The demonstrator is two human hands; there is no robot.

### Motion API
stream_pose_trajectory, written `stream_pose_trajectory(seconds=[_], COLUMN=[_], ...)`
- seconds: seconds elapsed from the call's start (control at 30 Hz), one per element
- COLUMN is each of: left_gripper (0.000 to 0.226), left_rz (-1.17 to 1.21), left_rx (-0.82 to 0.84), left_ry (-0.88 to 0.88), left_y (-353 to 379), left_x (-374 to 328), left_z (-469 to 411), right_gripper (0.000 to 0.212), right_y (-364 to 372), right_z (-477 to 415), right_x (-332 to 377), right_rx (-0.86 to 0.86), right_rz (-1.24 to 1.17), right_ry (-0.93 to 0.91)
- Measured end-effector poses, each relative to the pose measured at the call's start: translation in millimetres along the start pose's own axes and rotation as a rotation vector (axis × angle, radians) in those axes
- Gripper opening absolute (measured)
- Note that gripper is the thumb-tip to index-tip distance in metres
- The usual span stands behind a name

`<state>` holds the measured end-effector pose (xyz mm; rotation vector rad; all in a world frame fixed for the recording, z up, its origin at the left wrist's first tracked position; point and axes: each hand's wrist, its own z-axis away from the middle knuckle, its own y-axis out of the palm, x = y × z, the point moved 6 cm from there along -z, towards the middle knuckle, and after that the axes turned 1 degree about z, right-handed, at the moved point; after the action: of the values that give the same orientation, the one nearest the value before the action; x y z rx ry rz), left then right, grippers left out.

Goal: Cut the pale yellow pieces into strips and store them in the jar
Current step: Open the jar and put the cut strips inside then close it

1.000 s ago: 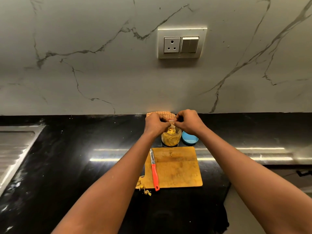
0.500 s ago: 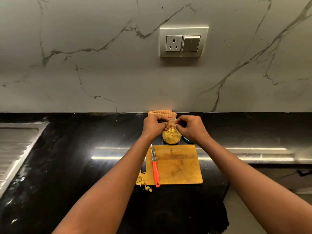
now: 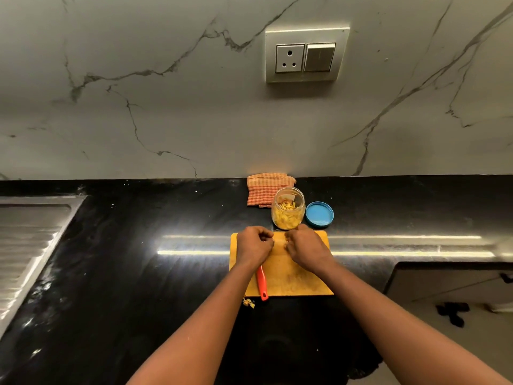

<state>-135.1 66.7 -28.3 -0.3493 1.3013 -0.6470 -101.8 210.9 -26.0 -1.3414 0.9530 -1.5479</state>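
My left hand (image 3: 254,244) and my right hand (image 3: 305,245) sit side by side, close but apart, over the far end of the wooden cutting board (image 3: 294,282). The fingers of both are curled in toward the gap between them. I cannot tell whether either one pinches anything, because the fingertips are turned away from me. Just beyond my knuckles, off the far edge of the board, the clear jar (image 3: 288,208) stands upright on the black counter (image 3: 138,273). Its mouth is open and it is well filled with pale yellow strips (image 3: 286,216). Its blue lid (image 3: 319,214) lies just to the right of it, touching or nearly touching the jar's side. An orange checked cloth (image 3: 263,190) lies to the far left of the jar, against the marble wall. The knife (image 3: 261,284) lies along the left side of the board with its red handle pointing toward me and its blade hidden under my left wrist. A few small scraps (image 3: 249,302) sit on the counter beside the board's near left corner. A steel draining board (image 3: 27,237) is at the far left, and a socket plate (image 3: 306,55) is set in the wall above.
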Motion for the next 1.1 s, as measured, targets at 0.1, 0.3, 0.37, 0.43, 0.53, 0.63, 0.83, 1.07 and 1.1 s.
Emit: stream_pose_trajectory(seconds=[0.1,0.3,0.37,0.43,0.53,0.63,0.83,1.07,1.1], left_gripper=[0.014,0.015,0.017,0.018,0.019,0.019,0.012,0.017,0.019], left_rz=[-0.078,-0.144,-0.137,-0.131,-0.134,-0.122,-0.073,-0.019,-0.011], left_rx=[0.021,0.065,0.071,0.076,0.079,0.085,0.053,-0.092,-0.096], left_ry=[0.018,0.03,0.026,0.022,0.033,0.037,0.083,0.139,0.144], left_y=[3.3,13.8,15.7,16.7,16.0,14.6,-0.3,-23.1,-24.3], left_x=[-1.9,-3.9,-1.8,-0.4,-0.9,-1.2,-12.8,-28.9,-31.6], left_z=[-7.4,-21.0,-23.5,-25.4,-25.0,-23.9,-19.5,-16.6,-16.9], right_gripper=[0.019,0.022,0.021,0.019,0.015,0.016,0.018,0.005,0.004], right_y=[3.4,7.4,7.6,7.9,7.5,4.7,-21.9,-94.5,-100.5], right_z=[-3.4,-6.5,-7.6,-9.0,-11.4,-10.9,-1.9,-14.4,-20.3], right_x=[3.7,5.5,9.2,11.1,12.3,12.5,17.7,29.1,27.5], right_rx=[0.011,0.028,0.044,0.052,0.058,0.052,-0.102,-0.388,-0.392], right_rz=[0.054,0.127,0.149,0.163,0.158,0.121,-0.004,-0.135,-0.126], right_ry=[-0.007,-0.04,-0.076,-0.101,-0.119,-0.127,-0.229,-0.315,-0.293])
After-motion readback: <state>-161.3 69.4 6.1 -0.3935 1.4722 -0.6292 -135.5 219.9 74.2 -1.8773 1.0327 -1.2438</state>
